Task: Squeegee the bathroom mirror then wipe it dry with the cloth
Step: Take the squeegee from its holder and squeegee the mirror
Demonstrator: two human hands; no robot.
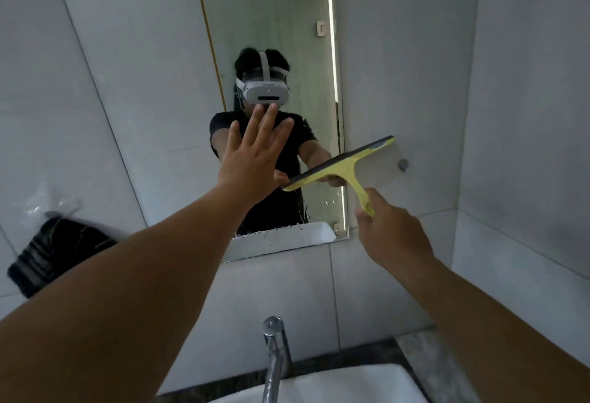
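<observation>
Right hand (388, 227): grip pinched around the handle of the yellow plastic squeegee (343, 166), blade tilted across the lower right edge of the frameless wall mirror (271, 35). Left hand (255, 153): fingers spread, at the glass. Droplets remain low; squeegeeing unfinished. Dark striped cloth (54, 252): left, untouched. No legible writing.

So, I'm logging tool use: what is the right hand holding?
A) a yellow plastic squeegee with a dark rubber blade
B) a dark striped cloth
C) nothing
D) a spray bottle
A: the right hand grips the handle of the yellow plastic squeegee, blade against the wall mirror.
</observation>
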